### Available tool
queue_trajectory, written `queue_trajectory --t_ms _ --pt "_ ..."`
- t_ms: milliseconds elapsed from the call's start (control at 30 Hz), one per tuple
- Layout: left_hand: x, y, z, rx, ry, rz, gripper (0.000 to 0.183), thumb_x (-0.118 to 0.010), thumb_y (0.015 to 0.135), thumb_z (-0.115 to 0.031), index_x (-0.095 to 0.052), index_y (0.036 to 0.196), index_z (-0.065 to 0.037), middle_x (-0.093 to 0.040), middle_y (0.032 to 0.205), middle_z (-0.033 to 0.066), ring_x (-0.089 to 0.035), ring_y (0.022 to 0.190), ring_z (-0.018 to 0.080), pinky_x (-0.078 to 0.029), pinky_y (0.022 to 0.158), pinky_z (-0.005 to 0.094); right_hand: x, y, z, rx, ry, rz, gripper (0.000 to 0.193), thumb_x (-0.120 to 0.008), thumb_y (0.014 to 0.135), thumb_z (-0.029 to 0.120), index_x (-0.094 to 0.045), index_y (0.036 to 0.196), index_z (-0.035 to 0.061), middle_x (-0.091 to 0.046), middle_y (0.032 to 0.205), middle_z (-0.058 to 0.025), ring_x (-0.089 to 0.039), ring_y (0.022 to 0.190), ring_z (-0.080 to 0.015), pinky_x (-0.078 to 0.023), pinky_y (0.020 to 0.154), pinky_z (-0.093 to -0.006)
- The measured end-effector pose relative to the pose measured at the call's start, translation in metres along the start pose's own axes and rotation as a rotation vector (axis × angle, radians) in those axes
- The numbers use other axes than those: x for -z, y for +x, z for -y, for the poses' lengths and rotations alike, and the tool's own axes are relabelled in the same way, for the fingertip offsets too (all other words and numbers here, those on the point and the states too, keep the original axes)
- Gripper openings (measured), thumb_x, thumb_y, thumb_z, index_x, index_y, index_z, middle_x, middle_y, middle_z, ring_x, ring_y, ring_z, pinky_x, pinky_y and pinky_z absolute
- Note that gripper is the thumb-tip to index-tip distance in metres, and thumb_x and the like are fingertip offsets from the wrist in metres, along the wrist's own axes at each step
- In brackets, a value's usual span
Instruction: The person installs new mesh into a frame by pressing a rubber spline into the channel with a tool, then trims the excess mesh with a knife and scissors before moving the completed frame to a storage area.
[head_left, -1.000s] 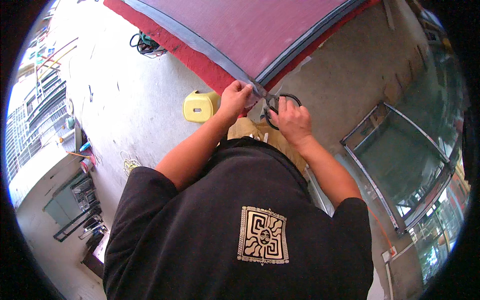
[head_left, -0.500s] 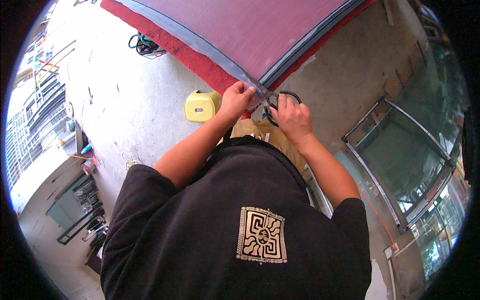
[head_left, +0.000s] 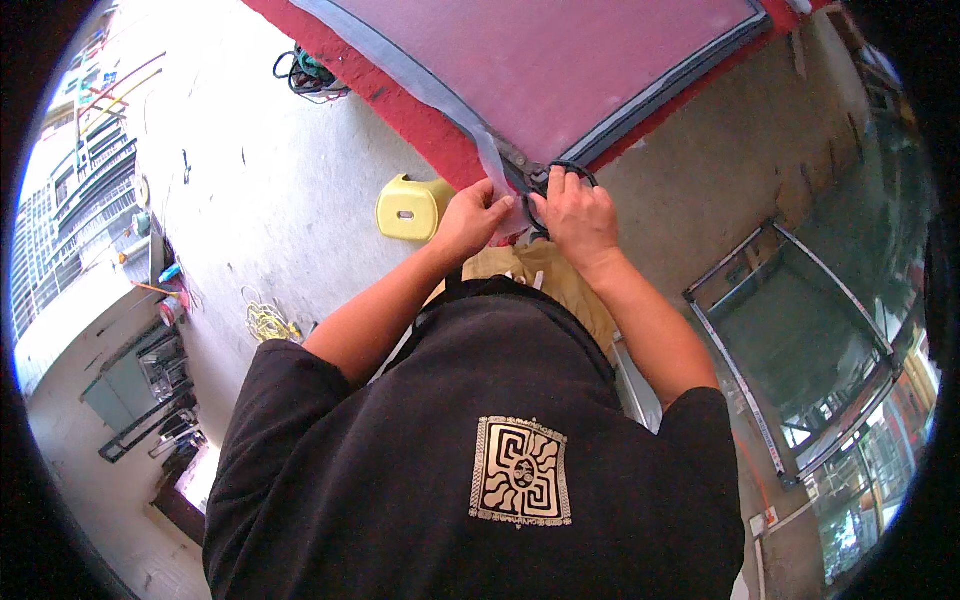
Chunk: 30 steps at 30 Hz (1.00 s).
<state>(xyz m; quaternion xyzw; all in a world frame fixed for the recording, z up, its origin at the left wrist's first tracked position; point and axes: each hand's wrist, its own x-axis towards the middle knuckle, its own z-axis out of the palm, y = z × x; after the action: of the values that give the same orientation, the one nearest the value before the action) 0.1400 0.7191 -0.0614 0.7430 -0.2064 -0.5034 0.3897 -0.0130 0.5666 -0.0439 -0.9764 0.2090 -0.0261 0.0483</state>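
Note:
A framed mesh screen [head_left: 560, 70] with a dark grey frame lies on a red cloth covering [head_left: 400, 115], one corner toward me. A loose strip of pale mesh [head_left: 487, 155] runs along its left edge and hangs down at that corner. My left hand [head_left: 468, 222] pinches the hanging end between thumb and fingers. My right hand [head_left: 580, 220] is wrapped round the black handles of a pair of scissors [head_left: 536, 174]. Their blades point up and left along the frame's edge, beside the strip; exactly how far apart the blades are is hard to see.
A yellow plastic stool [head_left: 408, 208] stands on the floor left of the corner. Dark cables [head_left: 310, 76] lie beyond it, and a pale yellow tangle of cord [head_left: 268, 320] nearer me. At right, a metal frame [head_left: 735, 370] rests near glass panels [head_left: 800, 330].
The mesh strip now stands further off the frame's left edge near the corner. Both hands stay close together, and the scissors still lie at the corner. The whole view has shifted slightly.

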Motion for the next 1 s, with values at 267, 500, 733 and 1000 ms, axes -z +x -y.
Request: queue_trajectory --t_ms 267,500,733,1000 --pt "0.015 -0.003 -0.001 0.043 0.321 0.039 0.028 -0.070 0.107 -0.026 -0.065 0.107 0.002 -0.071 0.090 0.0088 -0.066 0.084 0.0174 -0.054 0.077 0.0386 -0.005 0.022 0.010 -0.002 -0.019 0.000 0.055 -0.076 0.094 0.051 -0.066 0.124 0.0046 -0.066 0.088 -0.0037 -0.071 0.071 -0.0184 -0.054 0.066 -0.0341" --pt "0.023 -0.012 -0.005 0.064 0.267 0.069 0.031 -0.071 0.106 -0.029 -0.065 0.102 0.002 -0.069 0.085 0.0094 -0.066 0.080 0.0200 -0.054 0.076 0.0402 -0.018 0.056 0.023 -0.024 0.005 -0.041 0.055 -0.078 0.092 0.050 -0.067 0.125 0.0071 -0.069 0.091 -0.0040 -0.070 0.073 -0.0221 -0.054 0.066 -0.0347" --pt "0.033 -0.017 0.003 -0.012 0.266 0.096 0.026 -0.071 0.106 -0.025 -0.069 0.105 0.001 -0.074 0.089 0.0108 -0.070 0.084 0.0194 -0.055 0.079 0.0393 -0.019 0.097 0.036 -0.021 0.028 -0.034 0.053 -0.079 0.092 0.049 -0.067 0.121 0.0075 -0.069 0.090 -0.0051 -0.072 0.073 -0.0238 -0.057 0.066 -0.0361" --pt "0.048 -0.020 -0.011 -0.032 0.335 0.191 0.029 -0.076 0.097 -0.027 -0.072 0.117 -0.006 -0.067 0.116 0.0275 -0.069 0.104 0.0479 -0.055 0.089 0.0537 -0.024 0.136 0.050 -0.006 0.027 -0.044 0.051 -0.079 0.093 0.049 -0.068 0.120 0.0075 -0.070 0.090 -0.0052 -0.073 0.074 -0.0238 -0.059 0.068 -0.0365"
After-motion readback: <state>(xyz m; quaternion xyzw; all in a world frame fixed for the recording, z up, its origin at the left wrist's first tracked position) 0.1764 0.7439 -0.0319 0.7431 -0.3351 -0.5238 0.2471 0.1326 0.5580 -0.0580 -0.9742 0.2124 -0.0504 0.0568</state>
